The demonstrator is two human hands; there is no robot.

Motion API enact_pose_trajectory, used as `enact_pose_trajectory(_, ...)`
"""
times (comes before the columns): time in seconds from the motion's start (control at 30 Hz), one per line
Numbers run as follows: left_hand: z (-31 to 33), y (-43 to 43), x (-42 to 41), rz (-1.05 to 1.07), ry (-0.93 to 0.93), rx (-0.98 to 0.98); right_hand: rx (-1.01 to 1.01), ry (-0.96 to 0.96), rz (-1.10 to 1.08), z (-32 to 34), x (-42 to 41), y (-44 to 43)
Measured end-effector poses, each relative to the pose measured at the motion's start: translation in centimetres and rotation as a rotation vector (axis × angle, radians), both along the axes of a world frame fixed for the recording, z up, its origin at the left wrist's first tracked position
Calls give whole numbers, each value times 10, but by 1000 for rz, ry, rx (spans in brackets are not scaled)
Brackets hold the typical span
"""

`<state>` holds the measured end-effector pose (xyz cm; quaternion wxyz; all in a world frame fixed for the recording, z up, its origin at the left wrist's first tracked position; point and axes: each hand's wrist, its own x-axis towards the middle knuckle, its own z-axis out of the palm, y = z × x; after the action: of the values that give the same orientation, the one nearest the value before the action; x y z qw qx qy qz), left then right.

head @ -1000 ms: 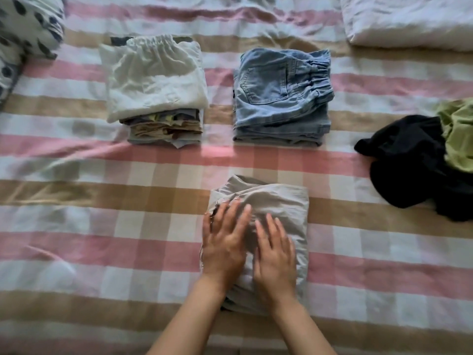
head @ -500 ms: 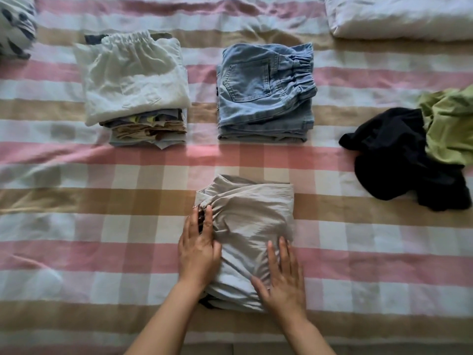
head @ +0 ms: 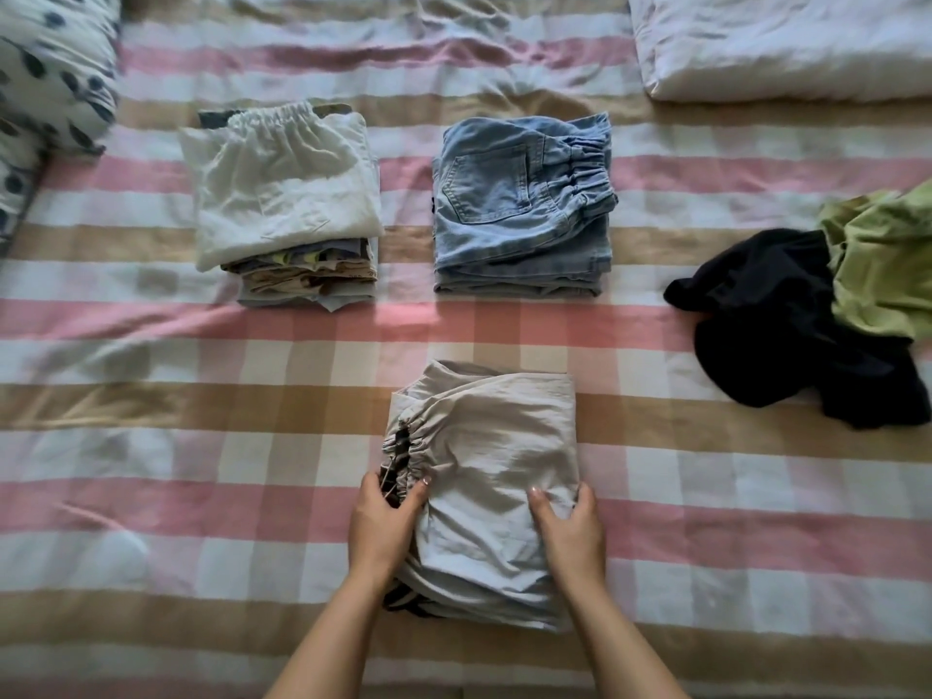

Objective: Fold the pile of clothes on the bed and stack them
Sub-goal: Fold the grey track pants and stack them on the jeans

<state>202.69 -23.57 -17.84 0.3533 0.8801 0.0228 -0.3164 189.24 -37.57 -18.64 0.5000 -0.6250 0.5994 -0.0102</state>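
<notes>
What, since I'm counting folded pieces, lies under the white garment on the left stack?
Under the white garment only front edges of folded clothes show: beige patterned layers, a pale blue one lowest. Their count and the rest are covered.

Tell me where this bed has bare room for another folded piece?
Bare sheet lies left of the grey folded garment, below the white-topped stack, and between that garment and the black garment. Crowded: the right edge, where it touches the green garment.
</notes>
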Motion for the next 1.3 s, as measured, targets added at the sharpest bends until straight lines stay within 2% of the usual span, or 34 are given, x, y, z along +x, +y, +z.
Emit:
enact_pose_trajectory(0.17,28,-6,-12,-4,-88,-94,34,-175,41,23,-6,-11)
enact_pose_trajectory(0.33,74,-33,-6,27,-180,-241,-88,-293,40,70,2,-43)
enact_pose_trajectory(0.47,110,-81,37,0,-229,-347,-192,-366,57,109,42,-93)
enact_pose_trajectory(0.6,133,-143,102,-102,-283,-368,-324,-412,98,138,106,-156)
enact_pose_trajectory(0.77,127,-221,185,-196,-325,-374,-316,-413,109,133,188,-238)
enact_pose_trajectory(0.93,87,-267,224,-251,-268,-389,-311,-283,99,90,225,-286)
enact_pose_trajectory(0.97,77,-271,224,-265,-259,-357,-317,-243,94,81,226,-289)
enact_pose_trajectory(1.03,58,-275,219,-357,-396,-114,-424,-133,121,70,226,-288)
enact_pose_trajectory(1.1,47,-280,213,-569,-678,74,-665,16,293,62,228,-281)
enact_pose_trajectory(1.17,41,-292,213,-755,-822,120,-843,113,541,54,234,-279)
enact_pose_trajectory(1.23,34,-305,219,-826,-782,204,-858,149,668,45,240,-284)
enact_pose_trajectory(1.3,24,-314,226,-856,-711,290,-817,150,674,37,242,-290)
